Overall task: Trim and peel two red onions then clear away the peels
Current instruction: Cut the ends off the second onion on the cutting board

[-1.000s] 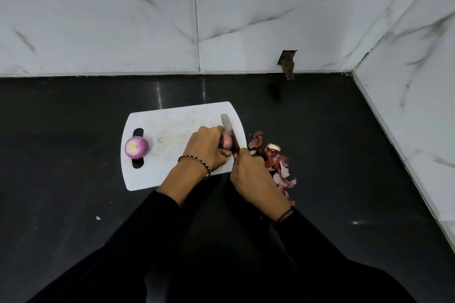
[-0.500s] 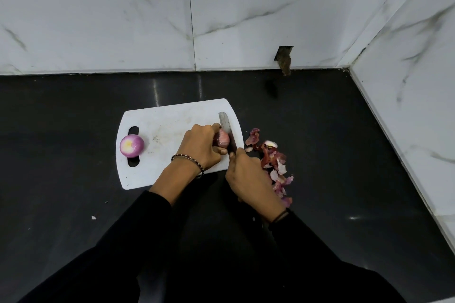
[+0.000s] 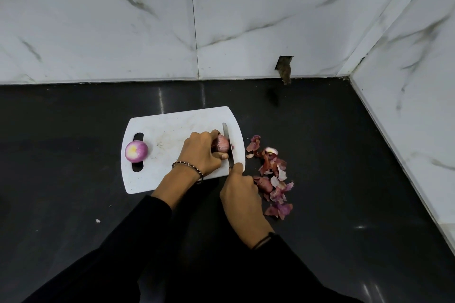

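Note:
A white cutting board point(image 3: 172, 128) lies on the black counter. A peeled red onion point(image 3: 136, 151) sits at the board's left end, over the handle slot. My left hand point(image 3: 200, 152) grips a second red onion point(image 3: 222, 144), still in its skin, near the board's right edge. My right hand point(image 3: 240, 192) holds a knife point(image 3: 227, 141) whose blade stands against the right end of that onion. A pile of purple onion peels point(image 3: 273, 174) lies on the counter just right of the board.
White marble walls point(image 3: 246, 19) close the counter at the back and on the right, meeting in a corner. A small hole point(image 3: 284, 67) shows low in the back wall. A white crumb point(image 3: 98, 220) lies on the black counter point(image 3: 344, 155) at the front left.
Both hands stay on the onion and knife at the board's right edge. The knife blade has shifted slightly against the onion's end. The camera view has moved a little.

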